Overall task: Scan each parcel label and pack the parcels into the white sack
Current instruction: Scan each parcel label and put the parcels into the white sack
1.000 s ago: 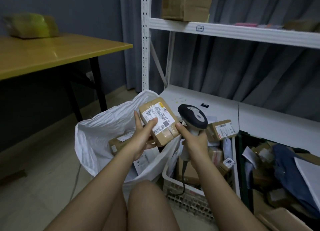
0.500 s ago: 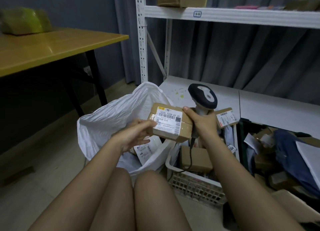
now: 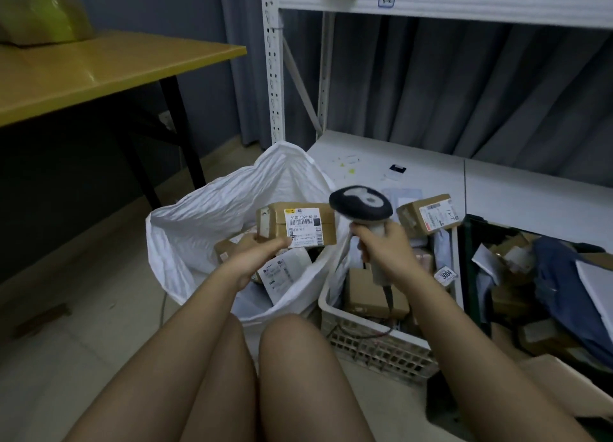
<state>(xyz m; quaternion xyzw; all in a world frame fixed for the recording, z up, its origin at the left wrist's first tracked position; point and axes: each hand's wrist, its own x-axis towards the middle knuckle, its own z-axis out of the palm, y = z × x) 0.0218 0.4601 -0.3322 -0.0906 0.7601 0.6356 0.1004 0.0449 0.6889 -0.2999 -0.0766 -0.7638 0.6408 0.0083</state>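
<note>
Two bare knees (image 3: 252, 368) fill the bottom of the view, belonging to a seated person looking down at their own hands. Just beyond the knees, the left hand (image 3: 255, 255) grips a small brown parcel (image 3: 297, 224) from below, thumb curled over its near lower edge, holding it above the open mouth of the white sack (image 3: 212, 216). The parcel's white label (image 3: 303, 227), printed with a barcode, faces the viewer. Beside it, not touching, the right hand (image 3: 381, 246) is closed around the handle of a barcode scanner (image 3: 360, 206), whose dark head rises level with the parcel; the scanner's cable (image 3: 388, 295) drops behind the right forearm.

Inside the sack, partly hidden by the left hand and the held parcel, lie more parcels and a loose white label sheet (image 3: 285, 275). To the right of the sack stands a white plastic crate (image 3: 371, 345) with more brown boxes in it, the right arm crossing in front of them. Further right is a dark bin (image 3: 471, 242) crowded with boxes and blue cloth.

Beyond the hands, another labelled box (image 3: 428, 214) sits at the edge of a low white shelf (image 3: 497, 182). A white metal rack post (image 3: 273, 60) rises behind the sack, with grey curtains (image 3: 464, 93) at the back. On the left stands a yellow table (image 3: 99, 66) on dark legs, with a blurred yellow-green package (image 3: 43, 16) on top.
</note>
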